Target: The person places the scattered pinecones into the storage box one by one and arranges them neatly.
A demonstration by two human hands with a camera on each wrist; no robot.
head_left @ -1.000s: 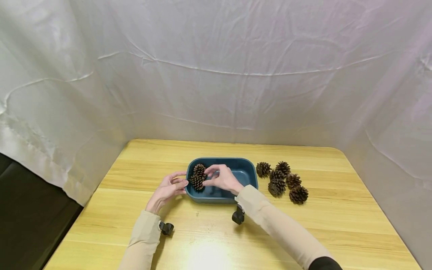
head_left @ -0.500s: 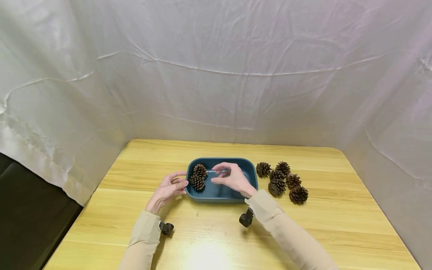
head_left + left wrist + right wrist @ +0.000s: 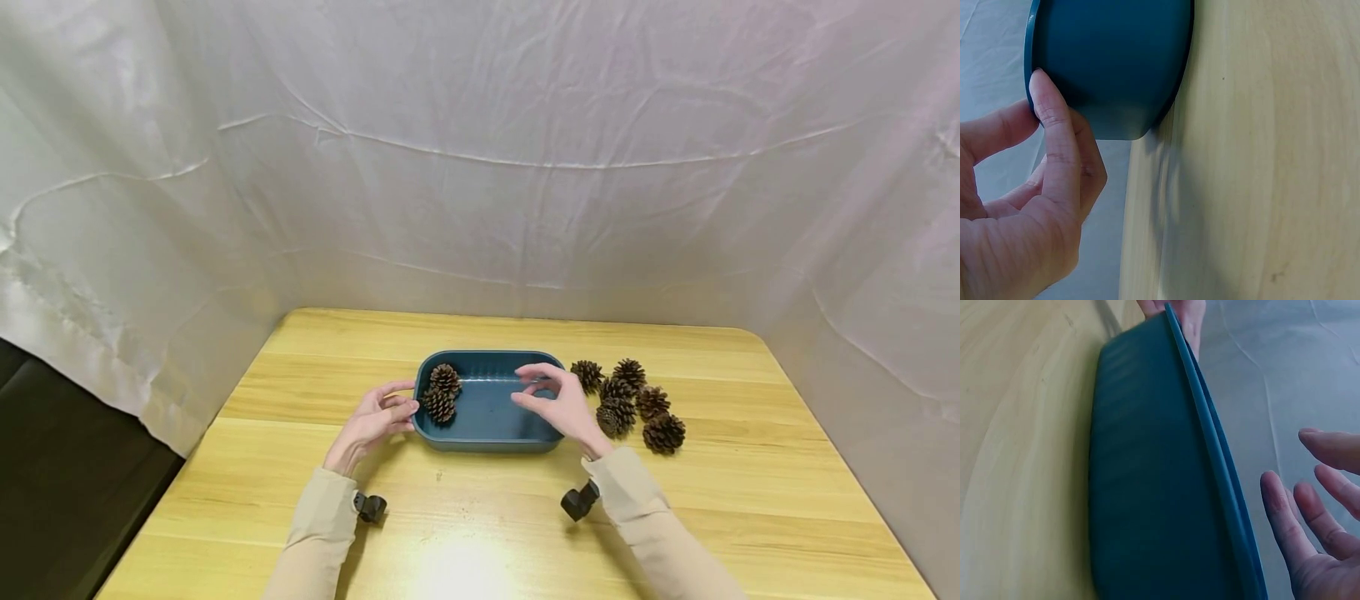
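Note:
A dark blue rectangular bin (image 3: 486, 446) with rounded corners sits on the table. Two pine cones lie at its left end, one pine cone (image 3: 446, 379) behind the other pine cone (image 3: 438, 407). My left hand (image 3: 373, 423) pinches the bin's left rim between thumb and finger, as the left wrist view also shows. Over the right end of the bin hovers my right hand (image 3: 558, 404), its fingers parted and nothing between them. In the right wrist view these fingers stand apart from the bin's long side wall (image 3: 1154, 462).
Right of the bin, several loose pine cones (image 3: 628, 396) lie in a cluster on the wooden table (image 3: 465, 500). A pale cloth (image 3: 480, 208) hangs behind and along the sides. A small black camera is on each wrist.
My right hand has drawn away from the two pine cones inside the bin and moved right to the bin's right end. The left hand has stayed at the rim.

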